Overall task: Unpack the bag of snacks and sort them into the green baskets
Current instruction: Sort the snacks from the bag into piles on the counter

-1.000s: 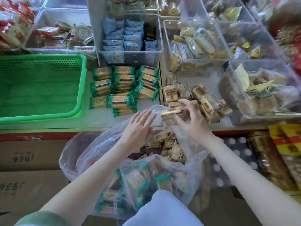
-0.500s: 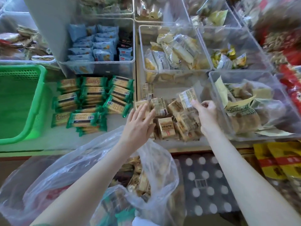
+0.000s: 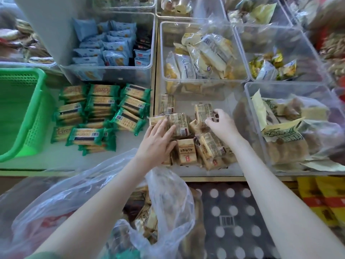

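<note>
Hands (image 3: 157,143) (image 3: 223,125) on crinkly tan packets (image 3: 186,151)

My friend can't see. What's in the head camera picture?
The left hand rests flat on a heap of brown snack packets while the right hand pinches one packet. Green-wrapped packets lie to the left, beside a green basket, and a clear plastic bag sits open below.

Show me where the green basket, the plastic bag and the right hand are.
green basket (image 3: 36,120): head view, right wall.
plastic bag (image 3: 168,195): head view, clear upper fold.
right hand (image 3: 223,126): head view, back of hand; it pinches a packet (image 3: 203,110).
</note>
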Motion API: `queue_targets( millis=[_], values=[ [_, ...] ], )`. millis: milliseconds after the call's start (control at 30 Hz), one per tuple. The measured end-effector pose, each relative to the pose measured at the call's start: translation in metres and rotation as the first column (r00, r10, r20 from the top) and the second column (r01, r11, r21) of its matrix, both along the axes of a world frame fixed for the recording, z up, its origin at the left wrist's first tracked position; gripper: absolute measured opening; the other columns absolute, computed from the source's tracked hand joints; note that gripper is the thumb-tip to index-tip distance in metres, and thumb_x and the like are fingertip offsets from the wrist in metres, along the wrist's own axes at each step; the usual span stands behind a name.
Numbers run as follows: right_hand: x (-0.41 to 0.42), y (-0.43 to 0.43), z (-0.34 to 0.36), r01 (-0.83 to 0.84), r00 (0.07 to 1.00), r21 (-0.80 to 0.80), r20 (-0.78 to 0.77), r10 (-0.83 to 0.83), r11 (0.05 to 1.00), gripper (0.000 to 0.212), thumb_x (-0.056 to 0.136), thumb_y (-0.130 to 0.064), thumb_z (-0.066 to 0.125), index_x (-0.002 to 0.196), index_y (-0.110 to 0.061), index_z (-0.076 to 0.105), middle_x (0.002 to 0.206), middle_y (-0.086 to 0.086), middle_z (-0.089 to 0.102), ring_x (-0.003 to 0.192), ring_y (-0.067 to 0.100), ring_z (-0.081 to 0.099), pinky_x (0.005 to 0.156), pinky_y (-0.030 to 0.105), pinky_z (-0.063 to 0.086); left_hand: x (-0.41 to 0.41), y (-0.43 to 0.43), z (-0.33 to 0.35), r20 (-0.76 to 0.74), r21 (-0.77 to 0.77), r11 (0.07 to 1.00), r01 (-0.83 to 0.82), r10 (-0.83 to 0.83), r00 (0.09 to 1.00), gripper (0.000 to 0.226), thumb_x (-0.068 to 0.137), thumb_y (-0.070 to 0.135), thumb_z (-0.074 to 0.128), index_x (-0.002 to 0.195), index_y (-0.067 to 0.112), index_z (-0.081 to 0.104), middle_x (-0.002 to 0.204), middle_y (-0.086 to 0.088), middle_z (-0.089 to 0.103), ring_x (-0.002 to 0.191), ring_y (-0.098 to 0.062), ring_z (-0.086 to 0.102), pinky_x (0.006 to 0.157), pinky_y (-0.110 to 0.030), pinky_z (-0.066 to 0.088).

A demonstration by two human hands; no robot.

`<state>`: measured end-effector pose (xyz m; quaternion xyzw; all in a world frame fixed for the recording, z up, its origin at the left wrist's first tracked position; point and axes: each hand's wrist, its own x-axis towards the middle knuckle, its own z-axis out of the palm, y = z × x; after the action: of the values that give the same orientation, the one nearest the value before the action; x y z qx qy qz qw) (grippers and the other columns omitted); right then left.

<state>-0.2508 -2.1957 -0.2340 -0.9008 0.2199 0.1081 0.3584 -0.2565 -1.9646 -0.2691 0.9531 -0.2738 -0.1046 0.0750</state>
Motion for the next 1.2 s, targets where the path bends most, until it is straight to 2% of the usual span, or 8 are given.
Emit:
queue_targets(
  millis=[100, 267, 400, 567, 767, 933, 1067, 1200],
  values=[
    [-0.02, 0.023, 0.012, -0.028, 0.981, -0.264, 0.177, 0.077, 0.964, 0.054, 0.095, -0.024, 0.052, 0.144, -0.01, 0.034, 0.145, 0.01, 0.04, 0.131, 0.028, 0.034, 0.108, 0.041, 0.027, -0.007, 0.012, 0.009, 0.015, -0.101, 0.995, 0.02, -0.019, 1.0, 0.057, 0.101, 0.044, 0.025, 0.148, 0.014, 0.036, 0.154, -0.017, 0.031, 0.143, -0.032, 0.028, 0.117, -0.042, 0.013],
    [-0.087, 0.11, 0.015, -0.31, 0.76, -0.274, 0.504, 0.411, 0.91, 0.046, 0.089, -0.014, 0.057, 0.133, -0.005, 0.047, 0.128, 0.011, 0.054, 0.121, 0.023, 0.044, 0.107, 0.038, 0.036, -0.033, 0.059, 0.009, 0.155, -0.28, 0.957, 0.071, -0.028, 0.988, 0.046, 0.102, 0.032, 0.032, 0.132, 0.005, 0.053, 0.133, -0.018, 0.056, 0.122, -0.033, 0.052, 0.104, -0.046, 0.04],
    [-0.13, 0.181, -0.016, -0.606, 0.572, -0.342, 0.44, 0.692, 0.718, 0.043, 0.088, -0.015, 0.046, 0.13, -0.005, 0.051, 0.121, 0.011, 0.059, 0.113, 0.024, 0.05, 0.101, 0.035, 0.039, -0.057, 0.122, -0.012, 0.231, -0.218, 0.971, 0.098, -0.046, 0.972, 0.043, 0.097, 0.022, 0.038, 0.134, 0.004, 0.05, 0.138, -0.02, 0.052, 0.129, -0.033, 0.046, 0.11, -0.046, 0.031],
    [-0.167, 0.241, -0.057, -0.752, 0.35, -0.519, 0.208, 0.913, 0.407, 0.062, 0.071, -0.018, 0.073, 0.128, -0.008, 0.051, 0.114, 0.005, 0.064, 0.103, 0.021, 0.058, 0.092, 0.03, 0.046, -0.089, 0.203, -0.034, 0.219, -0.053, 0.994, 0.098, -0.084, 0.972, 0.051, 0.095, 0.023, 0.037, 0.143, 0.008, 0.044, 0.145, -0.021, 0.044, 0.135, -0.036, 0.04, 0.113, -0.049, 0.025],
    [-0.187, 0.263, -0.067, -0.881, 0.326, -0.378, -0.047, 0.944, 0.286, 0.088, 0.051, -0.036, 0.087, 0.128, -0.005, 0.056, 0.116, 0.009, 0.062, 0.109, 0.028, 0.057, 0.093, 0.038, 0.047, -0.132, 0.255, -0.041, 0.171, -0.006, 0.996, 0.086, -0.084, 0.982, 0.057, 0.092, 0.032, 0.041, 0.147, 0.015, 0.037, 0.147, -0.021, 0.041, 0.137, -0.037, 0.037, 0.116, -0.052, 0.019],
    [-0.205, 0.269, -0.067, -0.916, 0.302, -0.36, -0.331, 0.894, 0.176, 0.099, 0.061, -0.045, 0.083, 0.144, -0.013, 0.038, 0.14, 0.013, 0.046, 0.133, 0.036, 0.037, 0.107, 0.049, 0.031, -0.158, 0.275, -0.054, 0.055, 0.133, 0.98, 0.145, -0.153, 0.987, 0.089, 0.079, 0.062, 0.059, 0.152, 0.021, 0.028, 0.157, -0.018, 0.023, 0.145, -0.034, 0.021, 0.115, -0.056, 0.012],
    [-0.209, 0.281, -0.068, -0.88, 0.389, -0.439, -0.443, 0.808, 0.182, 0.097, 0.07, -0.039, 0.079, 0.148, -0.017, 0.026, 0.153, 0.008, 0.029, 0.141, 0.033, 0.023, 0.109, 0.05, 0.027, -0.174, 0.281, -0.058, -0.01, 0.214, 0.964, 0.159, -0.16, 0.987, 0.106, 0.07, 0.077, 0.056, 0.152, 0.024, 0.015, 0.157, -0.015, 0.014, 0.145, -0.032, 0.011, 0.116, -0.055, -0.003],
    [-0.207, 0.283, -0.067, -0.86, 0.471, -0.443, -0.495, 0.73, 0.255, 0.091, 0.083, -0.029, 0.069, 0.151, -0.023, 0.009, 0.16, 0.005, 0.005, 0.142, 0.032, 0.014, 0.109, 0.047, 0.023, -0.186, 0.288, -0.069, -0.075, 0.275, 0.94, 0.204, -0.191, 0.979, 0.108, 0.074, 0.079, 0.05, 0.151, 0.028, -0.007, 0.154, -0.012, -0.021, 0.141, -0.03, -0.022, 0.109, -0.053, -0.026]
  ],
)
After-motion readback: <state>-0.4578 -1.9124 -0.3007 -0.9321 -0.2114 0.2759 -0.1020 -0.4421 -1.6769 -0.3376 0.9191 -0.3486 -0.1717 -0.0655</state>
